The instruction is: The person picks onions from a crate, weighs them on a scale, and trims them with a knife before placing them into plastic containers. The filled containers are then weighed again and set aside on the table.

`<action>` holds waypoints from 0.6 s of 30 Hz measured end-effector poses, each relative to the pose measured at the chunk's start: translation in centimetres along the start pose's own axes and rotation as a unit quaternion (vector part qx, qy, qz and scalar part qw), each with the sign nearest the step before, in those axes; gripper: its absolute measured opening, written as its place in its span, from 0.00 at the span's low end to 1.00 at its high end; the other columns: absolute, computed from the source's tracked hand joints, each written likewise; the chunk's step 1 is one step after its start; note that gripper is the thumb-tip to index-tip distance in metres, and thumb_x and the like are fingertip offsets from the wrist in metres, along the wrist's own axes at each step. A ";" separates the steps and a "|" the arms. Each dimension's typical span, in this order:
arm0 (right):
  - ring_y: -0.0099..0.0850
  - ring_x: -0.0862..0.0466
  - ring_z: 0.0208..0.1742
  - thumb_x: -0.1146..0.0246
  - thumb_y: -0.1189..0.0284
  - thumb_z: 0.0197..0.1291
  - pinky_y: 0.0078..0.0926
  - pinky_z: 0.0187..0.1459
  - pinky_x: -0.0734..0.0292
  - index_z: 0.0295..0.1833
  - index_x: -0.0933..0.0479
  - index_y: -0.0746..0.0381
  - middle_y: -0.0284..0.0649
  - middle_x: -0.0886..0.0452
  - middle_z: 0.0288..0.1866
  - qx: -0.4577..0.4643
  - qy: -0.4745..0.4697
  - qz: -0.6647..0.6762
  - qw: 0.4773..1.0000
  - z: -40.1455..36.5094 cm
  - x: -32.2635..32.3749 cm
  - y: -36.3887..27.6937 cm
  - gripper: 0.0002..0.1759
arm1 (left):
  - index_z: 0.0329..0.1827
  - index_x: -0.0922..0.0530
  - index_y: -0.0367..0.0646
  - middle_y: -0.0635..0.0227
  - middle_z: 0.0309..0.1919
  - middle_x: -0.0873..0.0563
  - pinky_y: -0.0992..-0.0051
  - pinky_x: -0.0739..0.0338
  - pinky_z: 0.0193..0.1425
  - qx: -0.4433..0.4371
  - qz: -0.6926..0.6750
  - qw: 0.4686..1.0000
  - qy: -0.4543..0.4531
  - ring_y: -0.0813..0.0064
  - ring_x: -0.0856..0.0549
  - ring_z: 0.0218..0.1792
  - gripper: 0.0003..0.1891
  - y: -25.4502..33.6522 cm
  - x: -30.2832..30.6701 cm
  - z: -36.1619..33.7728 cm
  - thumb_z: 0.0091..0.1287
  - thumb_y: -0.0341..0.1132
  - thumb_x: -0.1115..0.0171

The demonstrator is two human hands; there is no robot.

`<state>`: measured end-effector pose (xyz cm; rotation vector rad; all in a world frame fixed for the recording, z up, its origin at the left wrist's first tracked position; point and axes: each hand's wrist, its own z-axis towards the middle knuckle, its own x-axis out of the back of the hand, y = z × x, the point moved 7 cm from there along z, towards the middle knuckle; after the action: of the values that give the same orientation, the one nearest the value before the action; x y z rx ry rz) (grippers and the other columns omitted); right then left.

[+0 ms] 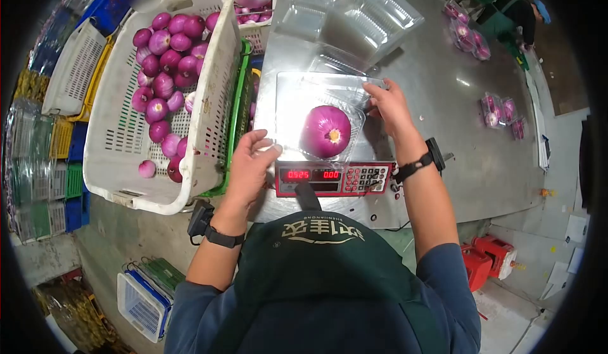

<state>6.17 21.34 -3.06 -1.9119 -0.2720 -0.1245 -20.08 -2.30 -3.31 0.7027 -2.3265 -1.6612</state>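
Observation:
One large purple onion (327, 131) sits in a clear plastic container (358, 122) on the steel pan of a red digital scale (334, 179), whose lit display reads 0.525. At the scale's left edge is my left hand (249, 164), thumb and fingers apart and nothing in them. My right hand (392, 110) is beside the container's right side, its index finger stretched toward the pan's upper right corner. Its fingers are spread; whether they touch the clear plastic is hard to see.
A white crate (218, 94) of peeled purple onions stands left of the steel table (443, 183). Clear empty containers (373, 21) lie stacked behind the scale. Packed onions (497, 110) are at the right. Another person (516, 18) bends at the far right corner.

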 end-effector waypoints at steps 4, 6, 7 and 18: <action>0.25 0.18 0.35 0.27 0.74 0.58 0.27 0.34 0.22 0.76 0.30 0.70 0.37 0.18 0.42 0.059 -0.034 0.014 0.998 1.5 -0.3 -0.5 0.39 | 0.72 0.32 0.36 0.63 0.50 0.16 0.74 0.22 0.46 0.053 -0.072 0.995 -0.046 0.76 0.18 0.42 0.30 -1.1 -0.6 -0.3 0.70 0.34 0.30; 0.31 0.17 0.37 0.28 0.75 0.55 0.30 0.38 0.20 0.72 0.25 0.67 0.40 0.17 0.43 0.197 -0.055 -0.076 0.976 -1.8 0.5 -2.7 0.35 | 0.70 0.29 0.37 0.65 0.46 0.15 0.74 0.22 0.43 0.064 -0.147 0.985 -0.064 0.73 0.16 0.40 0.26 -1.1 -0.8 -0.6 0.72 0.36 0.32; 0.36 0.16 0.39 0.28 0.76 0.54 0.32 0.42 0.18 0.70 0.22 0.65 0.42 0.18 0.44 0.262 -0.048 -0.162 0.950 -5.2 0.7 -3.2 0.34 | 0.69 0.28 0.38 0.64 0.45 0.14 0.74 0.22 0.41 0.077 -0.176 0.978 -0.077 0.72 0.16 0.39 0.25 -1.0 -1.0 -0.9 0.73 0.36 0.34; 0.25 0.18 0.24 0.40 0.82 0.64 0.24 0.26 0.24 0.68 0.34 0.73 0.37 0.18 0.28 0.027 -0.131 0.104 0.985 -12.3 0.8 8.0 0.26 | 0.38 0.28 0.42 0.63 0.30 0.18 0.77 0.26 0.27 0.042 -0.092 0.993 -0.069 0.71 0.18 0.27 0.04 -2.6 -3.0 1.4 0.70 0.25 0.41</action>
<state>9.50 7.30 -5.85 -1.8890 -0.2478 0.2740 -17.36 -0.35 -5.86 0.8695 -2.5062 -1.7475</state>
